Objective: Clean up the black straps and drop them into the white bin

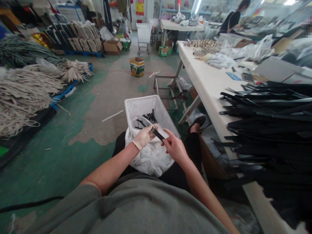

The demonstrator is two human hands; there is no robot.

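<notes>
A short black strap runs between my two hands above my lap. My left hand, in a pale glove, is closed around its upper left end. The fingers of my right hand pinch the lower right end. Just beyond them stands a white plastic bin, tilted in view, with several black strap pieces inside. White plastic sheeting lies crumpled over my lap, under both hands. What the left palm covers is hidden.
At right, a long white table bears a big pile of black straps. Bundles of beige cords lie on a pallet at left. A metal frame and a printed carton stand ahead. One person works at far right.
</notes>
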